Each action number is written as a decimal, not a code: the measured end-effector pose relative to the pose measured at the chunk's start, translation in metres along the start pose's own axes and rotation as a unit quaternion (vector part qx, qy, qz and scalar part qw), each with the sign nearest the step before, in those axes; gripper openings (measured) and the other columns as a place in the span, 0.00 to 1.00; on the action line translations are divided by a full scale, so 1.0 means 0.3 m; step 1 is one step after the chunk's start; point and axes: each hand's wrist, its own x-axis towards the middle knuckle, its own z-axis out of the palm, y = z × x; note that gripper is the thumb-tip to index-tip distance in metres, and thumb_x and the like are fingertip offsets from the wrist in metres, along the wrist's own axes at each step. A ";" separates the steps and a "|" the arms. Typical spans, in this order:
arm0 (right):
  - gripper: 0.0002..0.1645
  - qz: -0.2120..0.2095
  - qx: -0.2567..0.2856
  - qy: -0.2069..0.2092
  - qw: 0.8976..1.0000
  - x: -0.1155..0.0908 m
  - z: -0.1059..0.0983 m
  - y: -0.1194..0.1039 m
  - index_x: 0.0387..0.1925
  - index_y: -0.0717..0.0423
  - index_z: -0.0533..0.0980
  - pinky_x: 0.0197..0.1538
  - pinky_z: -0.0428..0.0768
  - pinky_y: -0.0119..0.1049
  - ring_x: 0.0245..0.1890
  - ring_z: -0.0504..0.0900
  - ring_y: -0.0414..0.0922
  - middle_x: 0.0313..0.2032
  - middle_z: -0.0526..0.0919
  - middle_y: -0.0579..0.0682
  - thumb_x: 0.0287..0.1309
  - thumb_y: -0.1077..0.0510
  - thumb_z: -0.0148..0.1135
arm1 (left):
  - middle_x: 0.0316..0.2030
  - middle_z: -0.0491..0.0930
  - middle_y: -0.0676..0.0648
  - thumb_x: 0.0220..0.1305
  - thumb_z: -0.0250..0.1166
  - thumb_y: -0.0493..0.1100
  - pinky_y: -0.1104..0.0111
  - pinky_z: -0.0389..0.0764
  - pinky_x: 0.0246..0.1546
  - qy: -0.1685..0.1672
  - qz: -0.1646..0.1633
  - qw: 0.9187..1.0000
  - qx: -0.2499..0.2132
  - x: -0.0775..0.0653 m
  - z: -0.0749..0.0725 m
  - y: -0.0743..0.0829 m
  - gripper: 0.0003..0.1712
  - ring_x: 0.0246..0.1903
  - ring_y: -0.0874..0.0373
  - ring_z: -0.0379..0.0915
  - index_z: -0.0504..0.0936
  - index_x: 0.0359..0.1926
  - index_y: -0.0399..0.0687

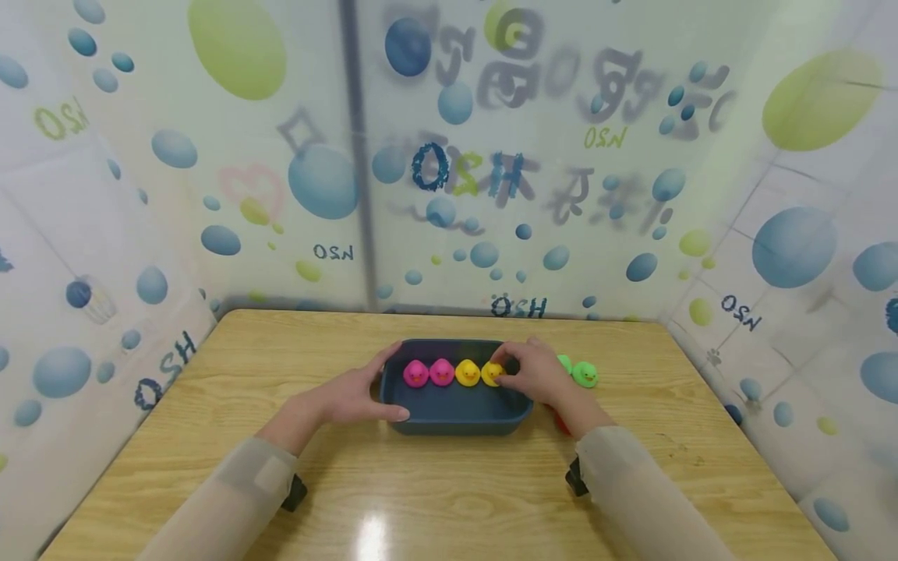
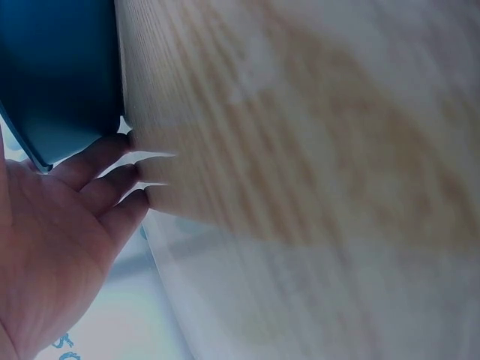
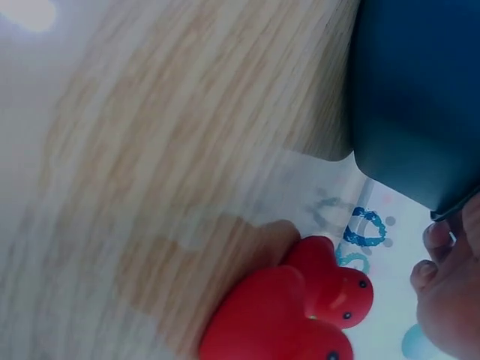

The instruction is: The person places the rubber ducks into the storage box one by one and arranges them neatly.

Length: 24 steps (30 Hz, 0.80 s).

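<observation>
A dark blue plastic bin [image 1: 456,428] holds a row of rubber ducks: two pink ones, a yellow duck [image 1: 467,373] and, rightmost, another yellow duck [image 1: 490,374]. The right hand [image 1: 539,375] reaches over the bin's right end and pinches that rightmost yellow duck between thumb and fingers. At the left end, the left hand [image 1: 351,396] holds the bin, thumb over the front rim and fingers along the outer wall. The left wrist view shows its fingers [image 2: 112,187] against the blue wall. The ducks are hidden in both wrist views.
Beyond the right hand, a green duck [image 1: 585,374] stands beside a second one, partly covered. Two red ducks [image 3: 259,315] lie on the table right of the bin, mostly under the right forearm in the head view. Patterned curtains surround the wooden table [image 1: 281,351].
</observation>
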 end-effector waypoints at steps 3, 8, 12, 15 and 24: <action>0.15 0.002 -0.016 -0.002 1.000 -0.003 -0.002 -0.012 0.52 0.40 0.87 0.55 0.79 0.46 0.48 0.74 0.48 0.50 0.90 0.42 0.65 0.51 0.80 | 0.83 0.61 0.30 0.59 0.76 0.76 0.32 0.65 0.79 0.000 0.000 1.000 -0.001 0.000 0.000 0.001 0.74 0.81 0.28 0.61 0.35 0.90 0.75; 0.16 0.015 -0.026 -0.010 0.999 -0.002 -0.002 -0.025 0.54 0.41 0.86 0.55 0.80 0.47 0.49 0.76 0.48 0.52 0.90 0.43 0.67 0.51 0.79 | 0.83 0.61 0.30 0.59 0.76 0.77 0.33 0.65 0.79 0.000 -0.001 1.000 -0.002 0.003 0.001 -0.001 0.74 0.80 0.28 0.62 0.35 0.90 0.76; 0.16 0.021 -0.024 -0.014 0.999 -0.001 0.001 -0.027 0.55 0.42 0.86 0.58 0.82 0.50 0.52 0.77 0.48 0.54 0.90 0.44 0.68 0.51 0.79 | 0.83 0.61 0.30 0.59 0.76 0.76 0.33 0.64 0.79 0.001 -0.001 1.000 -0.005 0.004 0.002 -0.002 0.74 0.81 0.28 0.61 0.35 0.90 0.75; 0.17 0.020 -0.025 -0.016 0.999 0.002 0.004 -0.028 0.56 0.43 0.86 0.60 0.82 0.50 0.52 0.78 0.48 0.54 0.89 0.44 0.68 0.50 0.79 | 0.83 0.60 0.29 0.59 0.76 0.76 0.32 0.64 0.79 0.001 -0.003 1.000 -0.007 0.004 0.001 -0.002 0.74 0.81 0.27 0.61 0.35 0.90 0.76; 0.19 0.030 -0.032 -0.016 0.999 0.001 0.001 -0.037 0.56 0.45 0.85 0.61 0.81 0.49 0.52 0.77 0.48 0.54 0.89 0.45 0.67 0.50 0.79 | 0.84 0.60 0.30 0.60 0.76 0.75 0.31 0.64 0.79 -0.001 -0.007 1.000 -0.007 -0.003 0.000 0.007 0.73 0.81 0.27 0.60 0.35 0.90 0.76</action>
